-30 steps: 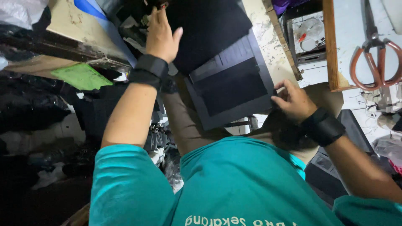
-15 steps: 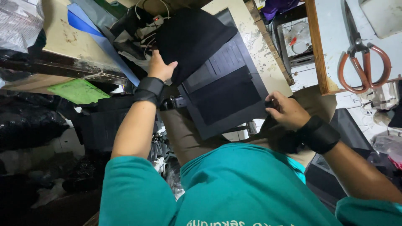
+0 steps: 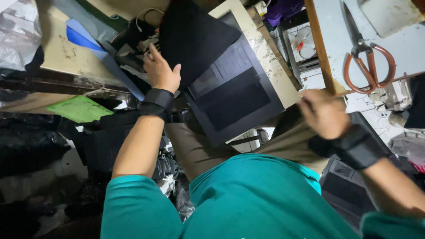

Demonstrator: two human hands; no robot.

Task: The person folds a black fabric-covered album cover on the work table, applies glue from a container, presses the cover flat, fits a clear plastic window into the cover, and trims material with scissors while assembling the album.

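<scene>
Black fabric panel (image 3: 230,95), teal shirt (image 3: 248,199), orange-handled scissors (image 3: 367,62), green sheet (image 3: 79,108), possibly blue board (image 3: 82,37)

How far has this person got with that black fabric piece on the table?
Done: a stitched black panel lies flat on the table. In hand: the left hand rests on a black fabric piece at its far edge; the right hand, blurred, is off the panel. Left: the scissors lie untouched on the side bench.

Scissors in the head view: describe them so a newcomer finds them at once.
Start at the pale worktop in the upper right, edged on its left by a wooden strip. The scissors lie flat on it, blades pointing to the top edge. Their orange-red loop handles set them apart from the dark fabric pieces around.
</scene>
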